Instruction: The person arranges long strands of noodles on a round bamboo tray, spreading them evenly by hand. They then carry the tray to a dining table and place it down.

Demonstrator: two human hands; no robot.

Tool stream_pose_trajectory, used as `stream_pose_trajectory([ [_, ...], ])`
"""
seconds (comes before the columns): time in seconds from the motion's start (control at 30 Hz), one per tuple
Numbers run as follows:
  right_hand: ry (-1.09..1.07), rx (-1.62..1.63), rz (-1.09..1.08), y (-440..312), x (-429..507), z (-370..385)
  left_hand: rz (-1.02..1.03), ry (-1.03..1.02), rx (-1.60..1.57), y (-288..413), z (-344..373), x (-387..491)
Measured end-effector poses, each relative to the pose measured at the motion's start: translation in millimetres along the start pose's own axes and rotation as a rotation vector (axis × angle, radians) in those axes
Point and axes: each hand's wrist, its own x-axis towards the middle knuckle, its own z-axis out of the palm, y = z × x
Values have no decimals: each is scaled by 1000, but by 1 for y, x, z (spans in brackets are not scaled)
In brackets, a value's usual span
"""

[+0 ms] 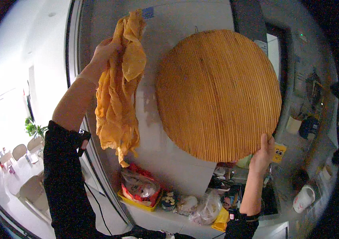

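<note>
My left hand [106, 52] grips a crumpled orange cloth [118, 113] near its upper part, and the rest hangs down in folds. On the right, my right hand [260, 156] holds the lower right edge of a large round wooden board [219, 95] with a ribbed, slatted surface. The board stands roughly upright against or close before a pale wall [154, 143]; whether it touches the wall I cannot tell. A small hook [196, 29] shows just above the board's top edge. Cloth and board are apart from each other.
Below the cloth is a yellow tray [148, 208] holding a red package [139, 195]. Plastic bags [207, 207] and a yellow packet [221, 219] lie beside it. A white mug [304, 198] is at right. A door frame [109, 182] runs along the left, with chairs [20, 151] beyond.
</note>
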Motion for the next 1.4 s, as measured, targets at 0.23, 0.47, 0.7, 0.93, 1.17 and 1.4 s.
stream_pose_trajectory([
  [0.23,102,2,32,-12,-3,-58,-8,131,142,-32,21,41],
  [0.47,161,-57,47,-40,-22,-63,-133,292,264,-36,28,32],
  [0.7,95,23,17,-32,-26,-58,-83,203,133,-47,12,40],
  [0.93,38,22,53,-26,-41,-55,-14,260,338,-37,3,44],
  [1.17,-25,61,67,-26,-48,-55,-81,284,390,-43,-9,53],
  [1.4,-100,71,54,-27,-51,-55,-62,268,390,-44,4,38],
])
